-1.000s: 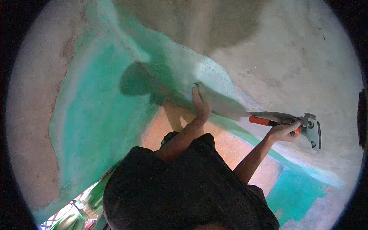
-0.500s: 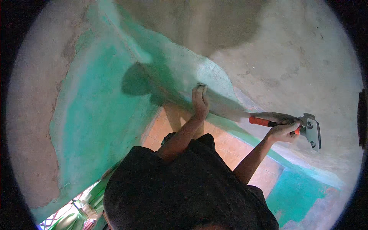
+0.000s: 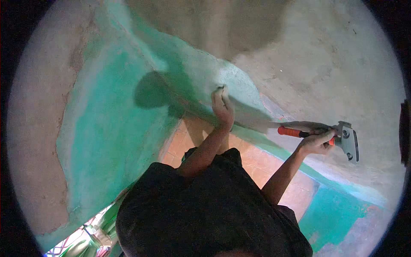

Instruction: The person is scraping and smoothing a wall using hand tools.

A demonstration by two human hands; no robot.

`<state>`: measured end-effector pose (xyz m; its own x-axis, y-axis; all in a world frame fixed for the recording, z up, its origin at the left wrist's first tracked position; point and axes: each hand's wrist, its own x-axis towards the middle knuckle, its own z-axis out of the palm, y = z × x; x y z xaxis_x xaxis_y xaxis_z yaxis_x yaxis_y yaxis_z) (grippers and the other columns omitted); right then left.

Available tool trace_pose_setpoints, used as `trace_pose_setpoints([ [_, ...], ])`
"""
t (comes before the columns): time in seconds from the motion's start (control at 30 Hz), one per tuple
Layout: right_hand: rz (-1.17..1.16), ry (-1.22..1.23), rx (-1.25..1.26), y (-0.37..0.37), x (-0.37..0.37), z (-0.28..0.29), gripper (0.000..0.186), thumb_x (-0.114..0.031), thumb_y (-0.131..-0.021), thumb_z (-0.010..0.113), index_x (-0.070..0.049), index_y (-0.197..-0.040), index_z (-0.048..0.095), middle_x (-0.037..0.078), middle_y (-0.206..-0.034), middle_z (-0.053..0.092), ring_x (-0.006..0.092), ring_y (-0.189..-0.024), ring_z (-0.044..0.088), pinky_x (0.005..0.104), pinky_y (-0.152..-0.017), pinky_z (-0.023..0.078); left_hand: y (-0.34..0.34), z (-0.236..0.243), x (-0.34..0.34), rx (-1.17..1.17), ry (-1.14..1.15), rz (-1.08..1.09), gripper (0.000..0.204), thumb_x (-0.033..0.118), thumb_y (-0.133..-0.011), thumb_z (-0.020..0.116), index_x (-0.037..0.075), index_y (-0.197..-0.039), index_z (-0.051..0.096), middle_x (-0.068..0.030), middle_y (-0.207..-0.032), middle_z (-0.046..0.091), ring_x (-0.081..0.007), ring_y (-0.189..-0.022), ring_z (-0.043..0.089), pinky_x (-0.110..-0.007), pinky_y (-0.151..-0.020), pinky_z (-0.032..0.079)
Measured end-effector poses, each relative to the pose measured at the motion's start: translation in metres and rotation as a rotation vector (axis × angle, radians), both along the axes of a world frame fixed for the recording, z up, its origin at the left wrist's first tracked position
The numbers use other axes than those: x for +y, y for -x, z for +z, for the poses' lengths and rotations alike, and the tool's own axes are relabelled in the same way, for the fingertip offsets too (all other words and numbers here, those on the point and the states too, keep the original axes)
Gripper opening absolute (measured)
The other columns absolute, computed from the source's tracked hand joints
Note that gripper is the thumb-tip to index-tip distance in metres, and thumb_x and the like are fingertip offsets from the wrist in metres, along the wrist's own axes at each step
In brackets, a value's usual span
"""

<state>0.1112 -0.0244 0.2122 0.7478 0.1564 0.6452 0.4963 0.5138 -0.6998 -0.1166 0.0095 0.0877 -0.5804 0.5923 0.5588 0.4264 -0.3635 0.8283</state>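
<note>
The orange-handled scraper (image 3: 349, 144) is right of the turquoise paint band (image 3: 236, 81), the right hand (image 3: 317, 143) closed round it high up, probably for control. At the band, the left hand (image 3: 223, 109) apparently pinches a small, unidentifiable dark item (image 3: 220, 87).

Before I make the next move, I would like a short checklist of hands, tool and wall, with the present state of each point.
1. Right hand grips the scraper: ok, fingers closed near its metal head.
2. Left hand clear of the scraper's head: ok, well apart.
3. What the left hand holds: cannot tell; a small dark thing seems to show at its fingertips.
4. Scraper's edge touching the wall: cannot tell from this one view.
5. Wall free of shadow: not ok, a dark shadow falls on the green paint.
</note>
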Motion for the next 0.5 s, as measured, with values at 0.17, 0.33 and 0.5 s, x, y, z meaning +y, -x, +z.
trace_pose_setpoints([
  [0.17,-0.066,-0.071,-0.053,-0.001,0.006,0.001,0.034,-0.025,-0.086,0.058,0.007,-0.096,0.055,0.009,-0.079,0.059,0.0128,-0.062,0.054,0.0254,-0.053,0.045,-0.021,0.031,-0.006,0.176,-0.153,-0.132,0.017,0.003,-0.085,0.045,0.000,-0.099,0.054,-0.0172,-0.089,0.054,-0.0358,-0.080,0.052,-0.042,-0.071,0.043],
  [0.33,0.043,-0.015,0.014,0.002,-0.006,0.007,0.030,-0.024,-0.086,0.058,0.006,-0.088,0.055,0.008,-0.075,0.057,0.0124,-0.060,0.053,0.0244,-0.051,0.043,0.004,-0.046,0.009,0.329,-0.206,-0.038,0.016,0.010,-0.086,0.050,0.000,-0.097,0.055,-0.0188,-0.088,0.053,-0.0360,-0.079,0.052,-0.044,-0.070,0.042],
  [0.5,0.000,0.008,-0.057,-0.001,0.000,0.002,0.028,-0.021,-0.087,0.055,0.007,-0.089,0.056,0.008,-0.075,0.058,0.0131,-0.063,0.054,0.0249,-0.054,0.043,0.003,-0.001,0.005,0.100,-0.046,0.011,0.015,0.008,-0.084,0.050,0.000,-0.094,0.057,-0.0185,-0.088,0.054,-0.0362,-0.079,0.052,-0.045,-0.072,0.041],
])
